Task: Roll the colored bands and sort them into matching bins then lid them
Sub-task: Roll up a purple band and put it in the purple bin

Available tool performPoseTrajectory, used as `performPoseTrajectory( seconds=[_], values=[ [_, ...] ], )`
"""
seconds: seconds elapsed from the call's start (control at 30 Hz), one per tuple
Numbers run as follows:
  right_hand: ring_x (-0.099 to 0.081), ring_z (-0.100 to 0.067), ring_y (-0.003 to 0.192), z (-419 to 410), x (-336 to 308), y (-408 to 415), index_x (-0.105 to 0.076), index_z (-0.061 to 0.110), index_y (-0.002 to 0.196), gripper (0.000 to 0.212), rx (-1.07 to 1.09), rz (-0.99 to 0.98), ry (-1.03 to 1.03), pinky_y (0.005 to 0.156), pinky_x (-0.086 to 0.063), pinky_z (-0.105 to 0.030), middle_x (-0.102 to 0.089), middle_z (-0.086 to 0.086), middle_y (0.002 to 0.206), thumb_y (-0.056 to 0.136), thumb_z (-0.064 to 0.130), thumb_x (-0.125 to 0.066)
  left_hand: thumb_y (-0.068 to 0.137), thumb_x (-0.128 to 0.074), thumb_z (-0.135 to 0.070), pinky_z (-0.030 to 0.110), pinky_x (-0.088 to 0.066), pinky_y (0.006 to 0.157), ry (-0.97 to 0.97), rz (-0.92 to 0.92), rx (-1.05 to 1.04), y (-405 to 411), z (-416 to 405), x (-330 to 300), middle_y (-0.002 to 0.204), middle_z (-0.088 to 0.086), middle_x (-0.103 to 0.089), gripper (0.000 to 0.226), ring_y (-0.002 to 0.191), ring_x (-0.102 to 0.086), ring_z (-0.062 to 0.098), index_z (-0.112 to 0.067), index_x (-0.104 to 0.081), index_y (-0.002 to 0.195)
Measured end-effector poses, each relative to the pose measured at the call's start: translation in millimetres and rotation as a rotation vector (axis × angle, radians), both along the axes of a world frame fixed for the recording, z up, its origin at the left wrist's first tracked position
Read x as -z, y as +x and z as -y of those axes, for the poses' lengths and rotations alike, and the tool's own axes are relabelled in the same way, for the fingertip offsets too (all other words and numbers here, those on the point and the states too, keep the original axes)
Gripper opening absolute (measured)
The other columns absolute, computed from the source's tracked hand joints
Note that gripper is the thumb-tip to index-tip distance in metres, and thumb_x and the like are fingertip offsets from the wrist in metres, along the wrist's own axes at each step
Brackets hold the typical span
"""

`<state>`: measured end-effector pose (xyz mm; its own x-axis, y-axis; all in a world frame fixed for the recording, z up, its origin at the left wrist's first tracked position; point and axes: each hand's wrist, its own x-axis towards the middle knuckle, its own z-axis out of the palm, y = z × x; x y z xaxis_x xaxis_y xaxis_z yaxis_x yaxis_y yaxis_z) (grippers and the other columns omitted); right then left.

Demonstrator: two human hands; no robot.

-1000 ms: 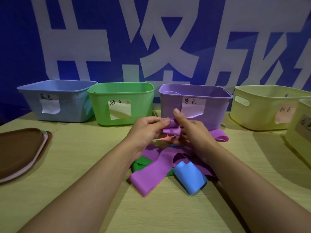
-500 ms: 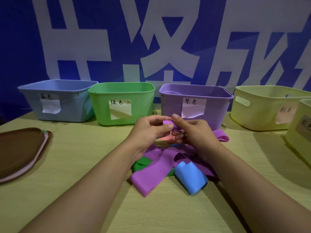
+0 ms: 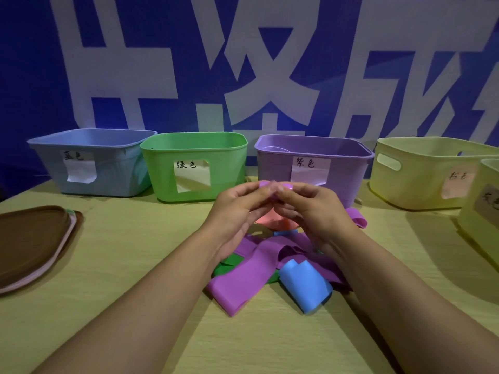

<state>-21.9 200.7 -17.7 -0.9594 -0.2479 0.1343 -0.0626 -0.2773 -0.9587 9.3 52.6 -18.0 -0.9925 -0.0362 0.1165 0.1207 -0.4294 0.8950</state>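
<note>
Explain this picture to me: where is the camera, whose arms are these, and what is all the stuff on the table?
No machine here: a person wears a camera on the head, looking down at their own arms. The left hand and right hand together pinch a small purple band, rolled up. On the table lies a pile of loose bands in purple, blue, green and pink. Behind stand open bins: blue bin, green bin, purple bin and yellow bins, each labelled. Lids are stacked at far left.
</note>
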Motion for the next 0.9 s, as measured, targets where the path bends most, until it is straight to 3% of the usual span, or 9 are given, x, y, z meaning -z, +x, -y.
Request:
performPoseTrajectory(
  seconds=[0.13, 0.3, 0.4, 0.5, 0.6, 0.67, 0.73, 0.83, 0.9],
  values=[
    [-0.074, -0.017, 0.080, 0, 0, 3, -0.074, 0.002, 0.110, 0.028, 0.040, -0.106, 0.102, 0.066, -0.061, -0.024, -0.077, -0.016, 0.095, 0.083, 0.003, -0.080, 0.091, -0.073, -0.033, 0.030, -0.060, 0.091, -0.055, 0.103, -0.090, 2, 0, -3, 0.097, 0.016, -0.078, 0.030, 0.089, -0.075, 0.019, -0.004, -0.073, 0.100],
    [-0.071, -0.007, 0.072, 3, -1, 5, -0.074, 0.006, 0.109, 0.032, 0.047, -0.214, 0.235, 0.056, -0.056, -0.018, -0.076, -0.013, 0.092, 0.079, -0.003, -0.082, 0.084, -0.079, -0.045, 0.029, -0.059, 0.069, -0.123, 0.201, -0.177, 4, -2, -3, 0.077, 0.013, -0.075, 0.042, 0.066, -0.069, 0.017, -0.004, -0.075, 0.091],
    [-0.071, -0.011, 0.076, 4, 1, 4, -0.074, 0.005, 0.110, 0.036, 0.046, -0.249, 0.267, 0.061, -0.060, -0.021, -0.077, -0.016, 0.094, 0.077, -0.005, -0.083, 0.082, -0.082, -0.042, 0.025, -0.059, 0.063, -0.122, 0.216, -0.186, 3, -1, -2, 0.075, 0.013, -0.073, 0.040, 0.064, -0.068, 0.017, -0.003, -0.076, 0.091],
    [-0.070, -0.008, 0.071, 4, 1, 4, -0.070, 0.005, 0.114, 0.041, 0.021, -0.242, 0.283, 0.061, -0.059, -0.021, -0.075, -0.008, 0.089, 0.077, -0.007, -0.082, 0.087, -0.080, -0.029, 0.021, -0.059, 0.062, -0.091, 0.206, -0.166, 2, 1, -1, 0.075, 0.011, -0.073, 0.027, 0.064, -0.068, 0.016, -0.003, -0.075, 0.089],
    [-0.072, -0.017, 0.083, 2, 2, 2, -0.063, 0.008, 0.126, 0.057, 0.002, -0.187, 0.287, 0.076, -0.063, -0.036, -0.073, -0.011, 0.101, 0.075, -0.004, -0.084, 0.090, -0.076, -0.019, 0.019, -0.057, 0.058, -0.070, 0.187, -0.128, 2, 3, -2, 0.068, 0.007, -0.071, 0.018, 0.059, -0.066, 0.013, -0.003, -0.073, 0.085],
    [-0.072, -0.026, 0.095, 2, 3, 2, -0.063, 0.010, 0.129, 0.064, -0.053, -0.130, 0.267, 0.088, -0.060, -0.046, -0.072, -0.015, 0.114, 0.071, 0.008, -0.090, 0.093, -0.073, -0.013, 0.019, -0.057, 0.059, -0.081, 0.156, -0.108, 1, 5, -3, 0.068, 0.006, -0.073, 0.013, 0.059, -0.068, 0.011, -0.003, -0.073, 0.085],
    [-0.070, -0.031, 0.095, 1, 2, 2, -0.067, 0.007, 0.121, 0.062, -0.128, -0.034, 0.180, 0.095, -0.057, -0.043, -0.072, -0.015, 0.113, 0.068, 0.028, -0.093, 0.094, -0.069, -0.008, 0.021, -0.061, 0.066, -0.086, 0.118, -0.081, 1, 6, -4, 0.073, 0.008, -0.074, 0.009, 0.066, -0.070, 0.013, -0.002, -0.073, 0.088],
    [-0.062, -0.027, 0.082, -2, -7, 5, -0.069, 0.000, 0.108, 0.056, -0.141, 0.154, 0.132, 0.092, -0.057, -0.035, -0.068, -0.015, 0.088, 0.088, 0.052, -0.070, 0.092, -0.067, 0.000, 0.022, -0.062, 0.075, -0.096, 0.047, -0.038, 2, 10, -6, 0.086, 0.014, -0.075, 0.008, 0.074, -0.073, 0.016, 0.002, -0.072, 0.098],
    [-0.073, -0.025, 0.080, -8, -12, 4, -0.070, -0.001, 0.110, 0.070, -0.158, 0.275, 0.171, 0.083, -0.063, -0.036, -0.076, -0.015, 0.093, 0.093, 0.065, -0.055, 0.090, -0.069, 0.002, 0.022, -0.061, 0.079, -0.160, -0.001, -0.036, 2, 13, -5, 0.091, 0.013, -0.074, 0.010, 0.079, -0.072, 0.016, 0.000, -0.072, 0.098]
  ],
)
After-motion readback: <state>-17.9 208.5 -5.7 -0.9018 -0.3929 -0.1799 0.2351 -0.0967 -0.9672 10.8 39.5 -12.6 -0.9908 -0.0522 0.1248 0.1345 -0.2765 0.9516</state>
